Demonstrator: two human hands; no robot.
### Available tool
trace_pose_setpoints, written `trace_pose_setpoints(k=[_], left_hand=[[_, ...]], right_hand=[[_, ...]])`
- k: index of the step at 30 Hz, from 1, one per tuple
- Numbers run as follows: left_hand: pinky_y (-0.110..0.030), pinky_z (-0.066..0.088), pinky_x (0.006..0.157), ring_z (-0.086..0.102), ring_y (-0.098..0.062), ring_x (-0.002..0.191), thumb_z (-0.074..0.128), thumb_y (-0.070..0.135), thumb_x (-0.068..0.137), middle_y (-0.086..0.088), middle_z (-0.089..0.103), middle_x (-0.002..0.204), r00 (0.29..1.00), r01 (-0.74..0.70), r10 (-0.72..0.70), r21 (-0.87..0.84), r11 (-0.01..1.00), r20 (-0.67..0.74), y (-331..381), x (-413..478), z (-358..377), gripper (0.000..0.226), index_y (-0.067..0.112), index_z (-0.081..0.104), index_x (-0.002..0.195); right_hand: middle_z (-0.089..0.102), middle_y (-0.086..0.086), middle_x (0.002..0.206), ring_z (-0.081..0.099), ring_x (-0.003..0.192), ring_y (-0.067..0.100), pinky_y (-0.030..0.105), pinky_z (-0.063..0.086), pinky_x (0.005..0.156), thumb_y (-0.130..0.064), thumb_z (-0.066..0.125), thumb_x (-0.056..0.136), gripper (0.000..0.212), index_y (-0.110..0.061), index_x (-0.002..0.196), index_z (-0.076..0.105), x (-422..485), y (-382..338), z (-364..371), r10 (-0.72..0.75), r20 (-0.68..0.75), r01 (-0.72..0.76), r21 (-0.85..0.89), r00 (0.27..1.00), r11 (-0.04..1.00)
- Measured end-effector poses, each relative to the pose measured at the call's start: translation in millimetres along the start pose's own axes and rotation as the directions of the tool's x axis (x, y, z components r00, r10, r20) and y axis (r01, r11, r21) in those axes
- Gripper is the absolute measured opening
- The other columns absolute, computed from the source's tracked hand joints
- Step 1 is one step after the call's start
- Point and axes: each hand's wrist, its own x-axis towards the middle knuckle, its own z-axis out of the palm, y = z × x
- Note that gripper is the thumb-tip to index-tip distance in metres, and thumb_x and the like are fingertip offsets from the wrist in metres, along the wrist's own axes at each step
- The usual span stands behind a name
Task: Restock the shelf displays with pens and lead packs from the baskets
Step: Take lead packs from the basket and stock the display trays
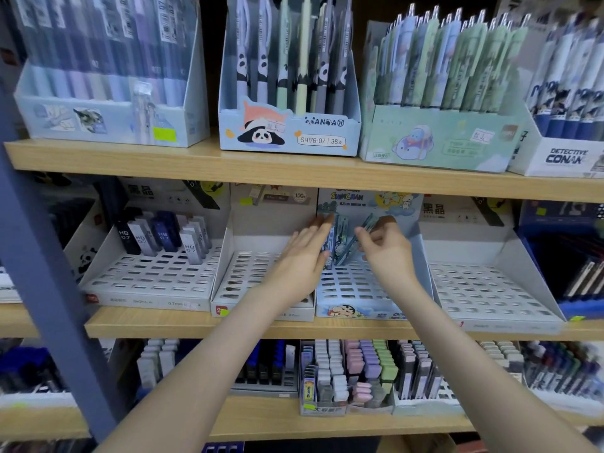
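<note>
Pinching a slim teal lead pack (366, 224) between curled fingertips, our right hand (385, 248) holds it tilted over the back rows of the slotted cardboard tray (356, 291), whose header reads SHINCHAN. At nine o'clock of it, our left hand (304, 253) lies flat, fingers straight, pressing against the upright packs (334, 240) standing in the same tray; their print is too blurred to read. Further out at nine o'clock, dark flat cases (163, 237) marked HB 07 stand in a white tray. At twelve o'clock, on the wooden shelf above, a panda pen box (322, 140) reads SH176-07 | 36. At two o'clock a white box (562, 156) reads DETECTIVE CONAN, cut off at the edge.
</note>
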Motion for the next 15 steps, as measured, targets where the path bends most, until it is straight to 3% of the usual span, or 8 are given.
trace_pose_setpoints(k=[6, 12, 15], left_hand=[[-0.021, -0.005, 0.112, -0.001, -0.016, 0.149, 0.035, 0.028, 0.105, -0.004, 0.001, 0.163, 0.999, 0.006, -0.006, -0.008, 1.0, 0.054, -4.4, 1.5, 0.0, 0.061, 0.022, -0.001, 0.154], [-0.019, -0.001, 0.109, 0.005, -0.015, 0.148, 0.042, 0.028, 0.103, -0.005, 0.009, 0.162, 1.0, 0.0, -0.001, -0.041, 0.999, -0.025, -2.4, -1.8, -2.7, 0.065, 0.016, 0.003, 0.154], [-0.02, -0.006, 0.11, 0.003, -0.016, 0.149, 0.036, 0.03, 0.104, -0.005, 0.006, 0.162, 0.999, -0.023, 0.023, 0.019, 1.0, -0.028, -4.8, -2.4, -2.8, 0.061, 0.02, 0.003, 0.155]], right_hand=[[0.049, -0.003, 0.07, 0.051, 0.07, 0.019, 0.03, 0.038, 0.061, -0.033, 0.055, 0.095, 0.028, -0.007, 0.096, 0.044, 2.7, -8.1, 5.4, -0.056, 0.086, 0.069, -0.157, 0.995, 0.985], [0.054, 0.004, 0.076, 0.058, 0.079, 0.028, 0.041, 0.049, 0.07, -0.034, 0.052, 0.097, 0.04, -0.009, 0.125, 0.039, 1.1, -4.1, 9.0, -0.097, 0.081, 0.109, -0.168, 0.992, 0.98], [0.051, 0.003, 0.071, 0.055, 0.073, 0.025, 0.036, 0.046, 0.065, -0.032, 0.05, 0.097, 0.04, -0.017, 0.132, 0.039, 1.8, -0.1, 6.7, -0.146, 0.089, 0.158, -0.146, 0.985, 0.977]])
